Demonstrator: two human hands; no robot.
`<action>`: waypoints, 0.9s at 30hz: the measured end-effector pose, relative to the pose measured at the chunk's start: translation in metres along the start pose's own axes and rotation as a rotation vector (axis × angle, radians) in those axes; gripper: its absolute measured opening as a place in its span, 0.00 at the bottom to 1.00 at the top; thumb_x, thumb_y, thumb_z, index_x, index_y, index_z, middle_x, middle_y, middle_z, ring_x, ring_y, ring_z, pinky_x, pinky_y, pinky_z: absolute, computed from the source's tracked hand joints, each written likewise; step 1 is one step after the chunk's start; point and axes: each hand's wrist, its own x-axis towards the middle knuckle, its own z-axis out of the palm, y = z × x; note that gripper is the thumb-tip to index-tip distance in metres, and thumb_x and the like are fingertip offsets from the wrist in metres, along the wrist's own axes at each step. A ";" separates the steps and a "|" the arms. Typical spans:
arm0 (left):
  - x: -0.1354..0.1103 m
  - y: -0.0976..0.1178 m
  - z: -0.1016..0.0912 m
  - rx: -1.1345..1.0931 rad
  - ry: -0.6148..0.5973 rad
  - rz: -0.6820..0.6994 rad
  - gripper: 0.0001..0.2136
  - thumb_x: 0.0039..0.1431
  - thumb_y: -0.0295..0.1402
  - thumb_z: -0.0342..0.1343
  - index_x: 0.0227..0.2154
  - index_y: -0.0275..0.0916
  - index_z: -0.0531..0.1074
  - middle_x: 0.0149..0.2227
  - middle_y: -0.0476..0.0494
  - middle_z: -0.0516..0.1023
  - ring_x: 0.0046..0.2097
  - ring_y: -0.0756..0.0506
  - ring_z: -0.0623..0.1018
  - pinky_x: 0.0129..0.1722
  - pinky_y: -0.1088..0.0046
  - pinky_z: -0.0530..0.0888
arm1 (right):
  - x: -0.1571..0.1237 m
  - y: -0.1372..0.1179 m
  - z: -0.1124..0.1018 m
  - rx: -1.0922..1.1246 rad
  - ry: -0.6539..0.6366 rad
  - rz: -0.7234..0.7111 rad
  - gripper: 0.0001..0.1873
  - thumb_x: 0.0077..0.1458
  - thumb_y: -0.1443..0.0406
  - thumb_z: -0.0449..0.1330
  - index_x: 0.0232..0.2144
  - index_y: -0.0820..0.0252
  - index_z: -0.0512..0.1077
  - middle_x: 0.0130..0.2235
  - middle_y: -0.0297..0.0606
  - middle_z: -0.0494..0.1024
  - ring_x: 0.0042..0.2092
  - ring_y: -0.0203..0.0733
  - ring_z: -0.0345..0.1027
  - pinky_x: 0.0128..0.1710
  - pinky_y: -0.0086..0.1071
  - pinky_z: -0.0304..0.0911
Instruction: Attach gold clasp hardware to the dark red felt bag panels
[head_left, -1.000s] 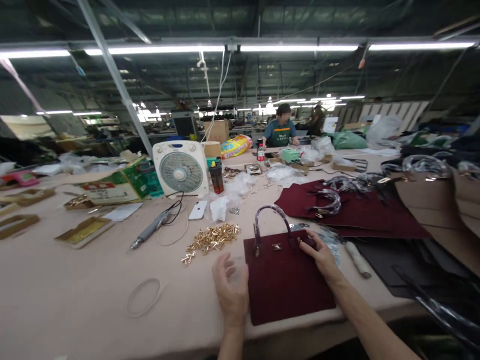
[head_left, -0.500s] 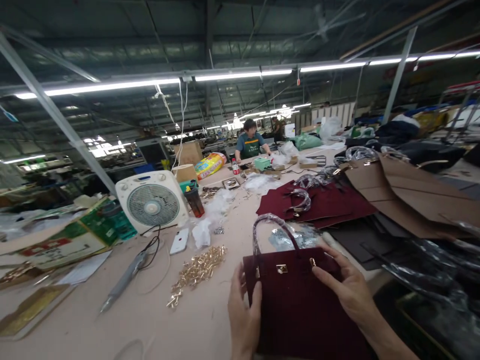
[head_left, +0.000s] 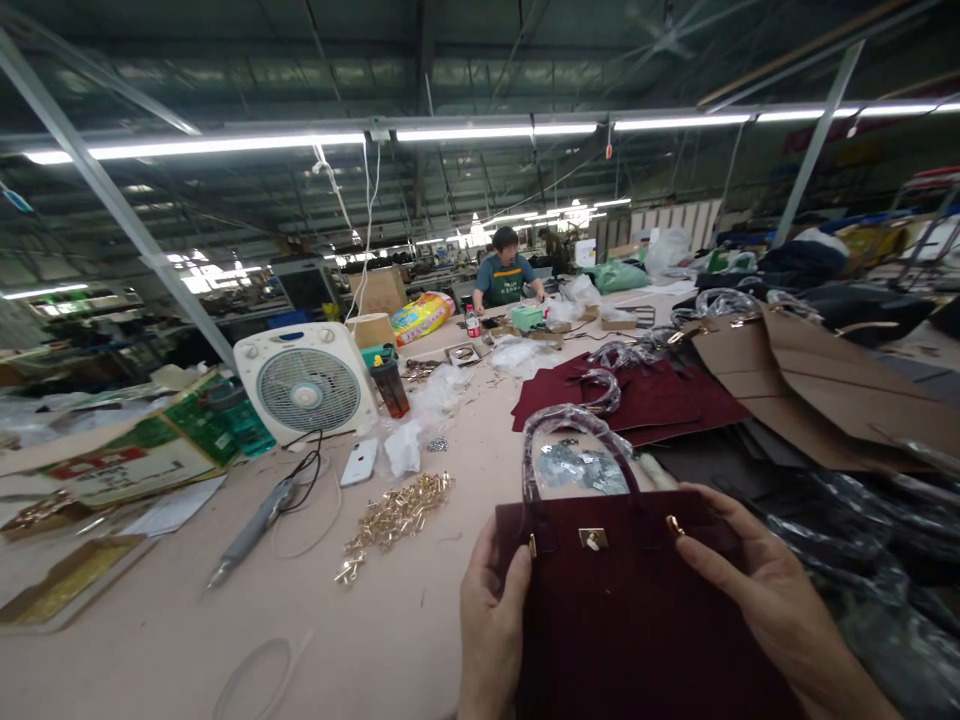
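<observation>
1. Since both hands are on it, the burgundy felt handbag [head_left: 637, 610] sits low and front and centre, its bottom cut off by the frame.
2. Left hand [head_left: 491, 630] curls round the bag's left side, thumb on the front; right hand [head_left: 772, 600] grips the top edge with its fingers spread, just beside a gold stud [head_left: 674, 525].
3. Edge grip's the way to go: it keeps fingers off the metal clasp [head_left: 592, 539] and plastic-wrapped handle [head_left: 570, 425].
4. Gold fittings [head_left: 397, 520] sit left of the bag, so watch your swing. Stacked burgundy panels [head_left: 630, 395] and cardboard patterns [head_left: 817, 380] crowd beyond it and to the right.
</observation>
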 end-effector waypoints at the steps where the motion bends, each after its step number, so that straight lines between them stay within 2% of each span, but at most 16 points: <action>1: 0.000 0.000 0.000 -0.001 -0.002 0.000 0.26 0.65 0.44 0.62 0.63 0.41 0.71 0.63 0.35 0.75 0.64 0.35 0.74 0.65 0.57 0.72 | -0.001 -0.001 -0.001 0.001 -0.004 0.015 0.39 0.43 0.52 0.78 0.57 0.48 0.75 0.49 0.44 0.85 0.46 0.56 0.81 0.39 0.36 0.80; 6: -0.005 0.002 0.002 0.047 -0.030 0.006 0.24 0.67 0.44 0.59 0.63 0.41 0.71 0.64 0.37 0.75 0.65 0.36 0.74 0.65 0.59 0.71 | -0.004 -0.002 -0.004 -0.023 -0.005 0.020 0.39 0.42 0.50 0.78 0.57 0.48 0.76 0.50 0.44 0.84 0.47 0.58 0.81 0.40 0.36 0.81; 9: -0.008 0.000 0.003 0.115 0.010 0.016 0.27 0.68 0.44 0.57 0.67 0.43 0.64 0.64 0.36 0.74 0.63 0.37 0.76 0.63 0.59 0.73 | -0.006 -0.001 -0.005 -0.039 0.005 0.015 0.39 0.42 0.50 0.77 0.57 0.49 0.76 0.53 0.46 0.83 0.49 0.60 0.81 0.41 0.36 0.81; 11: -0.008 -0.001 0.003 0.198 0.052 0.057 0.26 0.68 0.44 0.57 0.66 0.45 0.64 0.63 0.37 0.74 0.62 0.36 0.76 0.61 0.58 0.75 | -0.008 -0.001 -0.005 -0.046 0.019 0.027 0.41 0.42 0.50 0.77 0.58 0.49 0.75 0.51 0.46 0.84 0.47 0.61 0.82 0.39 0.37 0.82; 14: -0.005 0.005 0.001 0.361 0.036 0.135 0.16 0.67 0.43 0.57 0.53 0.45 0.75 0.61 0.38 0.74 0.63 0.35 0.73 0.63 0.55 0.71 | -0.010 -0.002 -0.005 -0.022 0.043 0.061 0.45 0.40 0.49 0.78 0.60 0.48 0.73 0.49 0.46 0.85 0.45 0.61 0.82 0.37 0.39 0.82; 16: -0.003 0.011 0.000 0.382 -0.027 0.117 0.11 0.67 0.43 0.57 0.44 0.43 0.76 0.56 0.38 0.77 0.59 0.36 0.75 0.60 0.58 0.72 | -0.010 -0.002 -0.006 -0.016 0.042 0.073 0.45 0.40 0.49 0.78 0.61 0.47 0.72 0.50 0.46 0.85 0.46 0.61 0.82 0.38 0.39 0.82; 19: -0.004 0.019 -0.001 0.270 -0.089 -0.007 0.14 0.65 0.48 0.57 0.37 0.42 0.70 0.46 0.41 0.79 0.47 0.41 0.77 0.48 0.67 0.75 | -0.009 0.000 -0.010 -0.042 0.014 0.081 0.45 0.41 0.49 0.77 0.61 0.46 0.72 0.51 0.46 0.84 0.47 0.60 0.82 0.40 0.39 0.82; 22: -0.009 0.025 0.001 0.066 -0.138 -0.124 0.18 0.65 0.53 0.56 0.34 0.42 0.66 0.37 0.46 0.75 0.38 0.46 0.72 0.39 0.73 0.71 | -0.004 0.004 -0.016 -0.068 -0.027 0.111 0.45 0.41 0.48 0.77 0.62 0.46 0.72 0.52 0.46 0.84 0.46 0.61 0.82 0.40 0.40 0.82; 25: -0.015 0.028 0.004 -0.152 -0.166 -0.201 0.20 0.66 0.55 0.54 0.38 0.41 0.67 0.35 0.48 0.71 0.36 0.47 0.70 0.38 0.74 0.70 | -0.001 0.006 -0.020 -0.063 -0.048 0.159 0.46 0.40 0.47 0.77 0.62 0.45 0.71 0.51 0.44 0.84 0.46 0.62 0.82 0.40 0.42 0.82; 27: -0.016 0.027 0.005 -0.211 -0.159 -0.220 0.21 0.65 0.57 0.54 0.41 0.42 0.69 0.36 0.47 0.72 0.37 0.47 0.70 0.40 0.73 0.70 | 0.000 0.006 -0.021 -0.057 -0.034 0.179 0.47 0.41 0.46 0.76 0.62 0.44 0.71 0.50 0.43 0.85 0.46 0.61 0.82 0.40 0.41 0.82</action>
